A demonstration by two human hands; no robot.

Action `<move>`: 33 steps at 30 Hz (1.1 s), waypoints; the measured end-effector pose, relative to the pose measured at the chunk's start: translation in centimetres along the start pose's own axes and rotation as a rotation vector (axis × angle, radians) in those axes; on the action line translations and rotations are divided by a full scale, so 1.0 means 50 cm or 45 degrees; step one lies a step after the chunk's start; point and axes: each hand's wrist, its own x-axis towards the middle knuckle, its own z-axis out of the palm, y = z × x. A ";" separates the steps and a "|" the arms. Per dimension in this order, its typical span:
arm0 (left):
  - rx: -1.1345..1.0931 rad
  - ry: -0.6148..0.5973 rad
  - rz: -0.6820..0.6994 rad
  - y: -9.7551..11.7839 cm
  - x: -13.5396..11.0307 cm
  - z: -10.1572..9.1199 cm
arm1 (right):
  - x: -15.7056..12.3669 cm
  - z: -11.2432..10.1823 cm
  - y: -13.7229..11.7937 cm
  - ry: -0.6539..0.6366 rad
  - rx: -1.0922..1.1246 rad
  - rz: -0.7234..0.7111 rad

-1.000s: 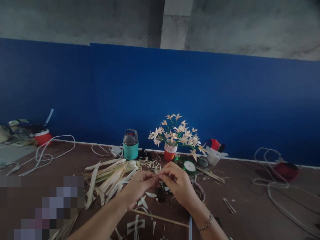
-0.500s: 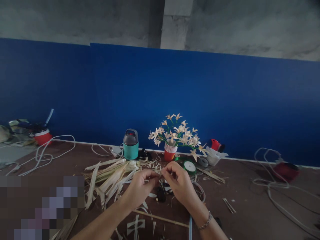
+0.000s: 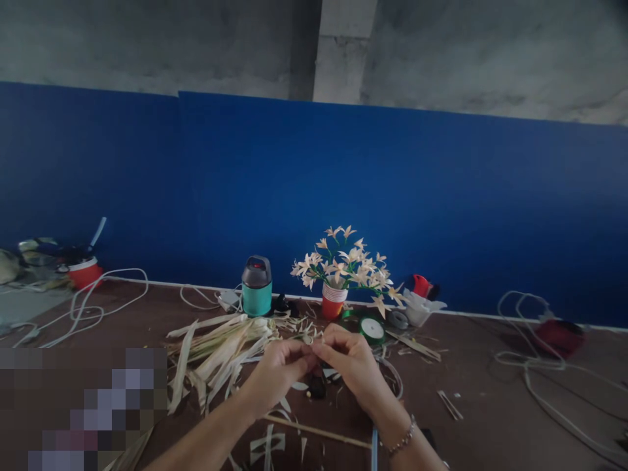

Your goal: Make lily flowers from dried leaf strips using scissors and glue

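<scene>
My left hand [image 3: 275,373] and my right hand [image 3: 352,365] meet fingertip to fingertip above the brown table [image 3: 490,405]. Both are pinched closed on a small pale piece of leaf craft [image 3: 309,340] held between them. A bracelet circles my right wrist. Just left of the hands lies a heap of dried pale leaf strips [image 3: 220,347]. Behind them stands a red paper cup [image 3: 333,301] holding a bunch of pale handmade flowers [image 3: 343,261].
A teal jar with a grey lid [image 3: 256,286], a roll of green ribbon [image 3: 371,328], a white cup [image 3: 417,313] and cut leaf scraps lie nearby. A thin stick [image 3: 318,430] lies under my forearms. White cables [image 3: 544,386] loop at both sides. A blue wall stands behind.
The fingertips of both hands have closed together again on the small piece after parting slightly. The view has tipped up a little.
</scene>
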 end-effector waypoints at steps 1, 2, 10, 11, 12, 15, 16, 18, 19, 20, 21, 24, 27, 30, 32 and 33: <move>0.063 0.004 0.034 -0.001 -0.001 -0.001 | -0.001 0.003 0.001 0.058 -0.040 -0.018; 0.129 0.020 0.074 -0.002 -0.002 -0.001 | -0.001 0.005 0.002 0.103 -0.083 -0.033; 0.175 0.146 0.152 -0.020 0.009 0.016 | 0.009 -0.012 -0.012 0.092 -0.110 0.064; 0.156 0.148 0.136 -0.020 0.012 0.020 | 0.011 -0.019 -0.014 0.060 -0.089 0.110; 0.141 0.152 0.120 -0.018 0.015 0.024 | 0.012 -0.026 -0.017 0.040 -0.094 0.138; 0.197 0.165 0.112 -0.014 0.019 0.041 | 0.007 -0.043 -0.023 0.106 -0.247 0.106; 0.259 0.171 0.131 -0.013 0.018 0.048 | 0.002 -0.045 -0.024 0.148 -0.316 0.074; 0.442 0.210 0.206 -0.018 0.013 0.060 | -0.011 -0.045 -0.022 0.230 -0.428 0.014; 0.551 0.244 0.255 -0.022 0.009 0.066 | -0.017 -0.044 -0.019 0.262 -0.467 0.000; 0.664 0.281 0.303 -0.028 0.005 0.071 | -0.024 -0.044 -0.016 0.289 -0.496 -0.006; 0.771 0.324 0.346 -0.034 0.001 0.075 | -0.031 -0.046 -0.011 0.299 -0.528 -0.003; 0.947 0.324 0.372 -0.053 -0.013 0.079 | -0.056 -0.070 0.005 0.259 -0.643 0.014; 0.793 0.285 0.231 -0.069 -0.021 0.070 | -0.099 -0.123 0.022 0.241 -0.879 0.031; 0.527 0.277 0.143 -0.087 -0.022 0.059 | -0.154 -0.164 0.044 0.148 -1.383 0.346; 0.401 0.331 0.107 -0.100 -0.021 0.054 | -0.183 -0.168 0.065 0.036 -1.575 0.537; 0.348 0.352 0.066 -0.106 -0.021 0.054 | -0.192 -0.164 0.076 0.024 -1.658 0.573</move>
